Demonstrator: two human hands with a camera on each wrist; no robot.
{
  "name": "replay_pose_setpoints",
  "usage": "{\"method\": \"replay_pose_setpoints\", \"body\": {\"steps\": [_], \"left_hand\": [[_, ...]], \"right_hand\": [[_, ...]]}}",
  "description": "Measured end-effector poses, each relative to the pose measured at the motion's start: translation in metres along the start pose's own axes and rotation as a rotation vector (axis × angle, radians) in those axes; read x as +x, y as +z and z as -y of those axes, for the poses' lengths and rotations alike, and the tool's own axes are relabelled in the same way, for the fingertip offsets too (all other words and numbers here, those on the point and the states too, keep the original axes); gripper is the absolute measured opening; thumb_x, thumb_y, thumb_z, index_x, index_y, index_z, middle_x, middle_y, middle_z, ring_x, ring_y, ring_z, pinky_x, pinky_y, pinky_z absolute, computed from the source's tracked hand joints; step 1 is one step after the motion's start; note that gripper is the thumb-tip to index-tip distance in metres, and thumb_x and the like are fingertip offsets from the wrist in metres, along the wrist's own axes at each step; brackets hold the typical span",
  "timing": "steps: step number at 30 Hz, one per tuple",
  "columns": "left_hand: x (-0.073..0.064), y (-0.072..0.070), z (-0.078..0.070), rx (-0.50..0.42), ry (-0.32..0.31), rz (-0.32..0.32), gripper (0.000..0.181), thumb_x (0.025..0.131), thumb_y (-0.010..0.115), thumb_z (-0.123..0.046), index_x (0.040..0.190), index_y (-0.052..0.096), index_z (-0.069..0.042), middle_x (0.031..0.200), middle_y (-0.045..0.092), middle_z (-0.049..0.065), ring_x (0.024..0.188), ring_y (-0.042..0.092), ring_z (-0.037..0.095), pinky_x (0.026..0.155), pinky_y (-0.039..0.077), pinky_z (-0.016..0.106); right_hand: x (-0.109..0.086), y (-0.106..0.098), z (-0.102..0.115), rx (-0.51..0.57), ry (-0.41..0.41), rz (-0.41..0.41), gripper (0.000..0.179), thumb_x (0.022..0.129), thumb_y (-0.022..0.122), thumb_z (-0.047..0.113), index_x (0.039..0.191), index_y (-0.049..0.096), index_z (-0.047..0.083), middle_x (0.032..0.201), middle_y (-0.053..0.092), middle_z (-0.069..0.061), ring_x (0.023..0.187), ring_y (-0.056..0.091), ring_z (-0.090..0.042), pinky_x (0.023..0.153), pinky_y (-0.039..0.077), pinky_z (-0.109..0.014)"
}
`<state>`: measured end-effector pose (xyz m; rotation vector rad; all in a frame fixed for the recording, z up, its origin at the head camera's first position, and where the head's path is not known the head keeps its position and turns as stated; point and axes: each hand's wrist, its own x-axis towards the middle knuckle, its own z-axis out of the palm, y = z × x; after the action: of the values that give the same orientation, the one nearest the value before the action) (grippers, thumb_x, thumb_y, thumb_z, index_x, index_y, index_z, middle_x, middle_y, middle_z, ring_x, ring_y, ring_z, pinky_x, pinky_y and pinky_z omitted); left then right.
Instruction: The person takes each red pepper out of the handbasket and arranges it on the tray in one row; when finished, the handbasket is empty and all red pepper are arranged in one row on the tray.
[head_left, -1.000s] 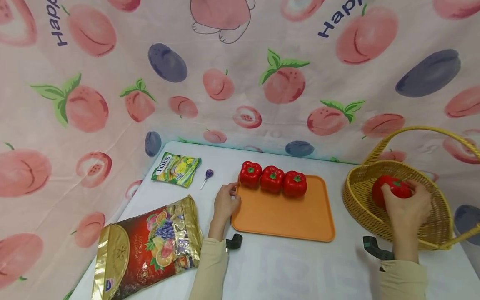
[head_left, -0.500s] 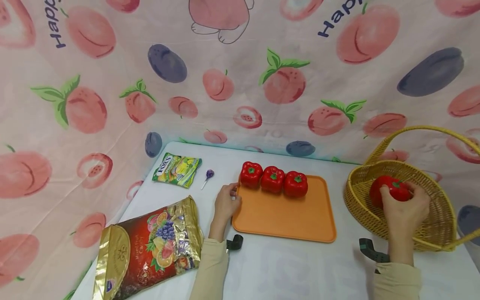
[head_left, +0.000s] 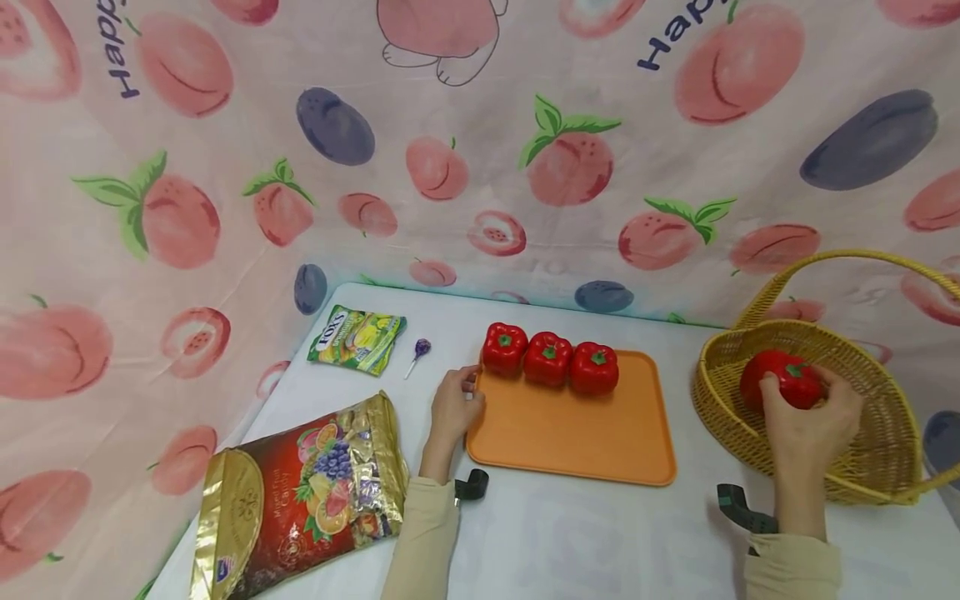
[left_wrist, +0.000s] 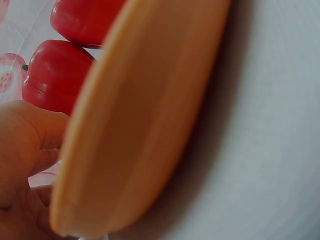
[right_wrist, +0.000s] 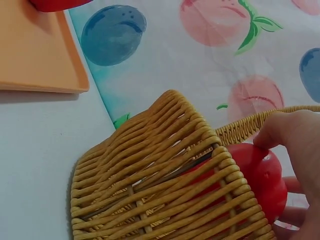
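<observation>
In the head view my right hand (head_left: 813,421) grips a red bell pepper (head_left: 768,371), thumb on its near left side and fingers on its far right. The pepper is inside the yellow wicker basket (head_left: 708,400); in the right wrist view the woven wall (right_wrist: 145,170) covers part of the red pepper (right_wrist: 257,172). My left hand (head_left: 453,408) holds the left rim of an orange tray (head_left: 573,442). In the left wrist view its thumb and fingers (left_wrist: 45,127) meet the tray's edge (left_wrist: 135,110). Three red bell peppers (head_left: 547,358) sit in a row along the tray's back.
Left of the tray lie a large red and gold candy bag (head_left: 300,492), a green Fox's candy packet (head_left: 356,339) and a purple lollipop (head_left: 422,347). A fruit-print cloth (head_left: 450,217) hangs behind the white table (head_left: 585,542). The basket's tall handle (head_left: 847,254) arches over it.
My right hand and the pepper have shifted slightly left within the basket. My left hand stays at the tray's rim, and the tray's peppers keep their places.
</observation>
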<state>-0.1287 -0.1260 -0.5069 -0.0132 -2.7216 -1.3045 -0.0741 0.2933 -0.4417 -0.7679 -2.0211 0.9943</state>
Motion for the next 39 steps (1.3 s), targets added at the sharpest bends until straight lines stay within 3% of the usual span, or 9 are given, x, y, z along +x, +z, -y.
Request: {"method": "replay_pose_setpoints", "body": {"steps": [11, 16, 23, 31, 39], "left_hand": [[-0.001, 0.002, 0.001, -0.006, 0.010, -0.010, 0.041, 0.083, 0.065, -0.001, 0.124, 0.066, -0.004, 0.105, 0.063, 0.012, 0.091, 0.061, 0.026, 0.080, 0.050, 0.042], [-0.003, 0.002, 0.003, 0.017, -0.007, 0.012, 0.041, 0.083, 0.065, -0.002, 0.124, 0.066, -0.005, 0.105, 0.063, 0.011, 0.091, 0.061, 0.025, 0.080, 0.050, 0.041], [0.001, -0.001, 0.002, 0.013, 0.015, -0.001, 0.040, 0.084, 0.065, -0.002, 0.124, 0.066, -0.004, 0.105, 0.063, 0.012, 0.091, 0.062, 0.026, 0.081, 0.050, 0.041], [0.001, 0.000, 0.003, 0.016, 0.012, 0.005, 0.041, 0.083, 0.065, -0.002, 0.124, 0.066, -0.005, 0.104, 0.063, 0.011, 0.091, 0.062, 0.025, 0.080, 0.050, 0.040], [0.003, 0.000, 0.002, 0.019, 0.015, 0.003, 0.041, 0.083, 0.065, -0.002, 0.124, 0.066, -0.005, 0.104, 0.063, 0.011, 0.091, 0.061, 0.025, 0.080, 0.050, 0.040]], "right_hand": [[0.000, -0.002, 0.009, 0.056, -0.079, -0.035, 0.053, 0.078, 0.073, 0.034, 0.124, 0.065, 0.010, 0.114, 0.059, 0.004, 0.118, 0.048, -0.017, 0.095, 0.035, -0.023], [-0.009, -0.001, 0.014, 0.086, -0.109, -0.027, 0.052, 0.078, 0.073, 0.032, 0.124, 0.065, 0.010, 0.118, 0.059, 0.001, 0.116, 0.048, -0.013, 0.095, 0.034, -0.023], [-0.014, 0.003, 0.023, 0.156, -0.218, -0.073, 0.049, 0.077, 0.075, 0.032, 0.122, 0.067, 0.014, 0.112, 0.051, 0.029, 0.108, 0.042, 0.009, 0.089, 0.039, -0.019], [-0.022, 0.003, 0.035, 0.213, -0.233, -0.078, 0.049, 0.075, 0.077, 0.029, 0.122, 0.068, 0.022, 0.115, 0.052, 0.028, 0.109, 0.050, -0.001, 0.074, 0.045, -0.009], [-0.029, 0.012, 0.043, 0.272, -0.299, -0.008, 0.052, 0.077, 0.079, 0.025, 0.126, 0.065, 0.017, 0.123, 0.054, 0.021, 0.115, 0.052, -0.008, 0.079, 0.047, -0.011]]}}
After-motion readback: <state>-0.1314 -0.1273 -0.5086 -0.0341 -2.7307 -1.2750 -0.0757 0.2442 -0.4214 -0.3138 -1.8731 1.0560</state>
